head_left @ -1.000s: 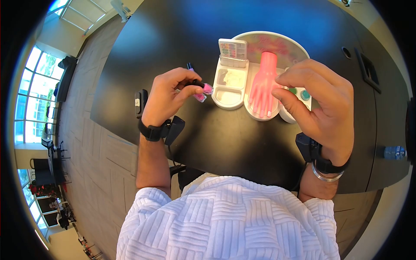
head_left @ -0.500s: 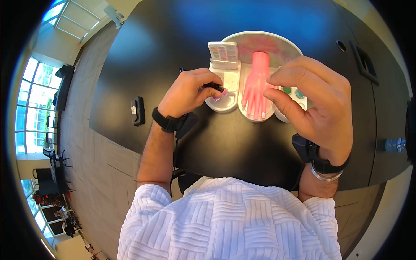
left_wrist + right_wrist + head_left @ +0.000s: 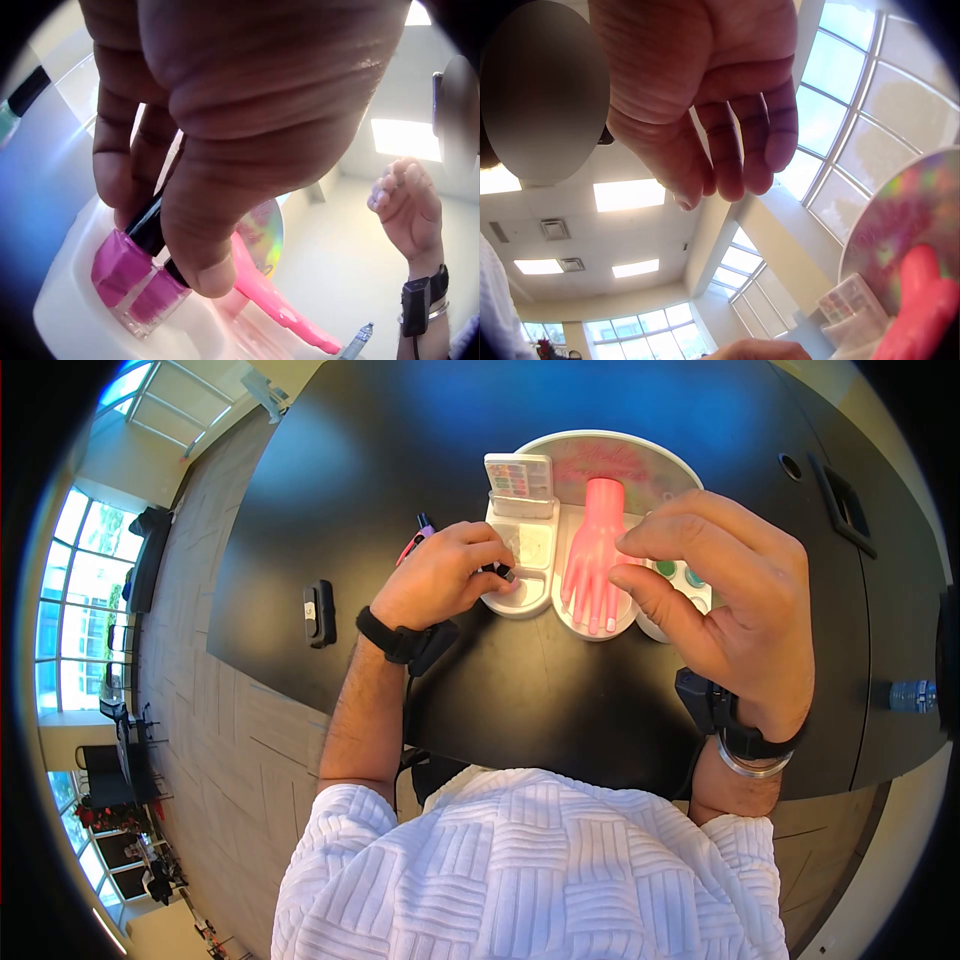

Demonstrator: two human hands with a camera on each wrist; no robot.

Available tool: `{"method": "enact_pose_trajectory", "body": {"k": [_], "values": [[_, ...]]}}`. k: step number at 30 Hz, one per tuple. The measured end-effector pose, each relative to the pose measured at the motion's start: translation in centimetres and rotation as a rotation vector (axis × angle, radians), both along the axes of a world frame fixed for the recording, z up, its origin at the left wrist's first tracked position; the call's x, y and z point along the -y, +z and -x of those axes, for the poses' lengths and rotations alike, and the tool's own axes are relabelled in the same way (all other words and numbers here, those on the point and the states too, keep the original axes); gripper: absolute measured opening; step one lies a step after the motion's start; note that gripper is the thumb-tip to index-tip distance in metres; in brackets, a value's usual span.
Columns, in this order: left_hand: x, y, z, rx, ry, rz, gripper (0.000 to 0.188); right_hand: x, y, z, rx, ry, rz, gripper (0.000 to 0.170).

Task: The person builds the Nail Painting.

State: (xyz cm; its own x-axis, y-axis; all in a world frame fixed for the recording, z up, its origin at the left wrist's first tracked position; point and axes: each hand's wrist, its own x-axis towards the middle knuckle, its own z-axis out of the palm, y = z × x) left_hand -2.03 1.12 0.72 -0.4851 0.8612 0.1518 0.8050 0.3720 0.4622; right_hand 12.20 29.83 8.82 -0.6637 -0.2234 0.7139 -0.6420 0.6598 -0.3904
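Note:
My left hand [image 3: 435, 575] pinches the black caps [image 3: 147, 226] of two pink nail polish bottles [image 3: 124, 266] between thumb and fingers. The bottles sit low at the front compartment of a white nail-salon toy stand [image 3: 520, 607], mostly hidden by the fingers in the head view. In the middle of the stand lies a pink model hand [image 3: 592, 565], palm down with its fingers toward me. My right hand [image 3: 735, 600] hovers over the stand's right side, fingers bent and thumb apart, holding nothing. Green and teal round pots [image 3: 664, 568] show beside its thumb.
A small clear-lidded case [image 3: 520, 478] stands upright at the stand's back left, before a rounded backboard [image 3: 650, 460]. Behind my left hand lies another capped bottle [image 3: 415, 543]. A black device [image 3: 319, 614] rests farther left, and a water bottle [image 3: 912, 695] lies far right.
My left hand has carried the pink bottles rightward from the bare table to the stand's front left compartment and lowered them. The right hand has stayed nearly in place.

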Motion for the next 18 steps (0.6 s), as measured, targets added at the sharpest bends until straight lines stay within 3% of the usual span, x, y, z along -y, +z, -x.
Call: {"method": "enact_pose_trajectory", "body": {"k": [18], "values": [[-0.26,-0.29,-0.23,-0.119,0.045,0.018,0.035,-0.19,0.06,-0.12,-0.018,0.017,0.015,0.021]]}}
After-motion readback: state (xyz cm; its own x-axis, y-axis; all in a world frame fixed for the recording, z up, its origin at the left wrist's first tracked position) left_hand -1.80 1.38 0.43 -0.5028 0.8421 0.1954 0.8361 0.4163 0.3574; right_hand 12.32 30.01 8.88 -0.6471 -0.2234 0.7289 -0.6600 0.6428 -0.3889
